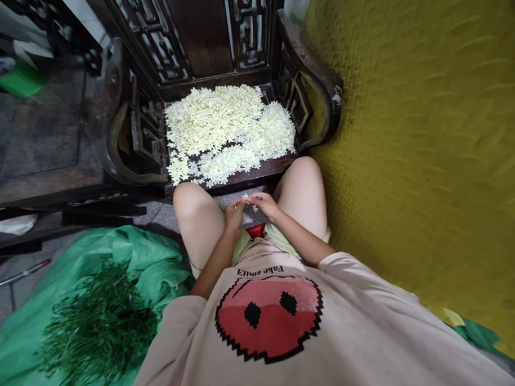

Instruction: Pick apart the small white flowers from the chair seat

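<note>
My left hand (234, 212) and my right hand (263, 203) meet fingertip to fingertip between my knees. Both are closed in a pinch around a small white flower (246, 198), of which only a little shows between the fingers. Just beyond my hands, loose pale yellow-white flowers (215, 118) lie in a broad layer on the seat of a dark carved wooden chair (257, 175). A smaller, whiter heap of flowers (274, 130) lies at the right of the seat, running on along its front edge.
Dark green leafy stems (101, 328) rest on a green woven plastic sheet (128, 242) at lower left. Left of the chair stands a dark wooden table (31, 139) with a green roll-like object (14, 76). A yellow textured surface (416, 153) rises close on my right.
</note>
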Action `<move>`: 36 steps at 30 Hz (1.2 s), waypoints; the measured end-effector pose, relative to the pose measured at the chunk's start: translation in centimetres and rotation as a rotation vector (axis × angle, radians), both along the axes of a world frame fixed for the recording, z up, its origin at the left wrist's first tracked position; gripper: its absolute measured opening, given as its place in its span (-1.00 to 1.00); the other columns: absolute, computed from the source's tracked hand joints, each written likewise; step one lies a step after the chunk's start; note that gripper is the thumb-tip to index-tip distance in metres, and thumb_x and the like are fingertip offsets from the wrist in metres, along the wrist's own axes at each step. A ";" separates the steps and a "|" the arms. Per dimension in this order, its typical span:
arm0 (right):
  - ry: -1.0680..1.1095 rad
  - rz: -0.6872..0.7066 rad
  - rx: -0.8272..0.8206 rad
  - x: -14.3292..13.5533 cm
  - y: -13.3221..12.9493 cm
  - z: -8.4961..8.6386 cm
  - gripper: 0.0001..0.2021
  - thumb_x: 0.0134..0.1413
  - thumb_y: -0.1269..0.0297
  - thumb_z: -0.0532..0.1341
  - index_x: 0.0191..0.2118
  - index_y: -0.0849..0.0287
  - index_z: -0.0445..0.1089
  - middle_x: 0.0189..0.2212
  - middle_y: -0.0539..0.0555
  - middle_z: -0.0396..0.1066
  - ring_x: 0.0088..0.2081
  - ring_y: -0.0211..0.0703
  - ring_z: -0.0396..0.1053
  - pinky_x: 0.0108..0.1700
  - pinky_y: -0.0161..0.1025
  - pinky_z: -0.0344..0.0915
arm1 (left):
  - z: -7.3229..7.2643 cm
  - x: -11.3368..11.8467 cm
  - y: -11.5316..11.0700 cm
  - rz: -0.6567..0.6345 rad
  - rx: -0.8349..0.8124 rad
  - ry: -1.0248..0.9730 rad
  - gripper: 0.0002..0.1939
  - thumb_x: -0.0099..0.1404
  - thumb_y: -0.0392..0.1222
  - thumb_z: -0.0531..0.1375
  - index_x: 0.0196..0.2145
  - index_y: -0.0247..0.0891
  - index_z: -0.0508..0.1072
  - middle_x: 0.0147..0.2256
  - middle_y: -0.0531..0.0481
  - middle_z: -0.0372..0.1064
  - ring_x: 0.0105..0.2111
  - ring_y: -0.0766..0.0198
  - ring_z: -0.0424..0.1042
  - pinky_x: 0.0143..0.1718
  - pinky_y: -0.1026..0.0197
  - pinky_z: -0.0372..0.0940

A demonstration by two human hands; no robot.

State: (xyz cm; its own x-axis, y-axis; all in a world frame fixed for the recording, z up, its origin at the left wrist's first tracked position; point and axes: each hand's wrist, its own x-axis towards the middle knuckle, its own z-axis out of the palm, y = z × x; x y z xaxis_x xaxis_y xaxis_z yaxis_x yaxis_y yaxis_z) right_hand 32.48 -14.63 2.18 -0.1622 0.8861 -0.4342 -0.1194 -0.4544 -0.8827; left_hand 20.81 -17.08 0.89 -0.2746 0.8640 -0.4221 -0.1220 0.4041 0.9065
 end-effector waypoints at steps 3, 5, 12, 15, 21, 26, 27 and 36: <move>0.042 -0.007 -0.042 0.1 0.0 -0.2 -0.76 -0.36 0.15 0.35 -0.50 0.18 0.42 -0.56 -0.04 0.39 -0.41 -0.26 0.29 -0.33 -0.32 0.13 | -0.1 0.0 0.0 0.017 0.018 0.030 -0.75 0.04 -0.02 0.21 -0.45 -0.30 0.45 -0.46 0.01 0.40 -0.39 0.30 0.33 -0.27 0.25 0.20; 0.086 -0.027 -0.094 0.2 0.1 -0.5 -0.74 -0.37 0.15 0.36 -0.47 0.17 0.40 -0.54 -0.05 0.39 -0.43 -0.29 0.29 -0.37 -0.34 0.11 | -0.2 -0.1 0.0 0.066 0.023 0.041 -0.74 0.05 -0.02 0.21 -0.46 -0.30 0.44 -0.47 0.01 0.39 -0.40 0.31 0.33 -0.28 0.25 0.20; 0.164 -0.110 -0.152 0.4 0.5 -1.4 -0.60 -0.42 0.24 0.39 -0.29 0.15 0.39 -0.48 -0.07 0.41 -0.48 -0.34 0.27 -0.42 -0.36 0.09 | -0.8 -0.3 0.3 0.229 -0.003 -0.020 -0.67 0.01 0.03 0.22 -0.40 -0.32 0.44 -0.43 0.00 0.40 -0.40 0.33 0.33 -0.30 0.27 0.21; 0.204 -0.060 -0.128 0.5 0.5 -1.6 -0.55 -0.40 0.24 0.39 -0.22 0.16 0.42 -0.50 -0.07 0.41 -0.52 -0.38 0.21 -0.45 -0.37 0.07 | -0.9 -0.2 0.3 0.223 -0.013 -0.025 -0.64 -0.01 0.06 0.23 -0.41 -0.33 0.43 -0.44 -0.01 0.40 -0.42 0.34 0.33 -0.33 0.28 0.21; 0.170 -0.030 -0.118 0.4 0.4 -2.1 -0.62 -0.39 0.17 0.39 -0.32 0.20 0.46 -0.54 -0.06 0.40 -0.58 -0.40 0.09 -0.49 -0.35 0.01 | -1.0 -0.2 0.2 0.212 0.007 -0.039 -0.60 -0.03 0.10 0.24 -0.41 -0.33 0.44 -0.44 -0.02 0.41 -0.40 0.33 0.35 -0.30 0.27 0.21; 0.168 -0.082 -0.129 0.5 0.5 -2.0 -0.71 -0.34 0.18 0.37 -0.40 0.18 0.42 -0.59 -0.10 0.32 -0.59 -0.41 0.09 -0.50 -0.38 0.03 | -1.1 -0.3 0.2 0.202 -0.001 -0.087 -0.61 -0.04 0.08 0.26 -0.41 -0.32 0.44 -0.45 0.00 0.40 -0.42 0.34 0.33 -0.31 0.27 0.19; 0.163 -0.100 -0.144 0.5 0.5 -1.9 -0.72 -0.33 0.20 0.37 -0.38 0.17 0.42 -0.58 -0.10 0.32 -0.58 -0.41 0.12 -0.49 -0.38 0.06 | -1.0 -0.2 0.2 0.195 -0.001 -0.103 -0.62 -0.05 0.07 0.27 -0.42 -0.32 0.45 -0.45 0.01 0.40 -0.43 0.34 0.33 -0.31 0.27 0.19; 0.335 0.056 -0.192 0.0 -0.3 -0.7 -0.69 -0.34 0.23 0.41 -0.39 0.21 0.39 -0.45 0.00 0.43 -0.40 -0.30 0.37 -0.31 -0.33 0.30 | -0.1 0.1 -0.2 0.058 0.045 0.032 -0.79 -0.04 -0.08 0.26 -0.50 -0.27 0.42 -0.59 0.10 0.26 -0.53 0.37 0.21 -0.42 0.30 0.10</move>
